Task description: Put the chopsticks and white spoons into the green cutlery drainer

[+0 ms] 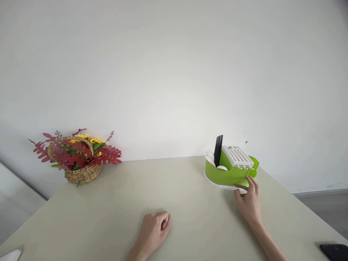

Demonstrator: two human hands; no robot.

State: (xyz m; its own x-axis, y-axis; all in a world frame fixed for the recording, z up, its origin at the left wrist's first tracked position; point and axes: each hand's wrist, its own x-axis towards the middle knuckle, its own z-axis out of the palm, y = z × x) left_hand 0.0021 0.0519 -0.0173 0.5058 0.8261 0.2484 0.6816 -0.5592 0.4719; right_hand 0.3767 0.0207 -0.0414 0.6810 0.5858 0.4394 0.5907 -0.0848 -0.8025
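A green and white utensil holder stands near the back right of the table, with black chopsticks and white spoons upright in its front part. My right hand is at its near right side, fingers apart and slightly bent. Its fingertips appear to touch the green wall and the white base; whether they grip cannot be made out. My left hand rests on the table nearer to me, curled into a fist with nothing visible in it.
On the back left stands a wicker basket of red leaves and yellow flowers. A black phone-like object lies at the right front, and part of a white object shows at the left front. A white wall borders the table.
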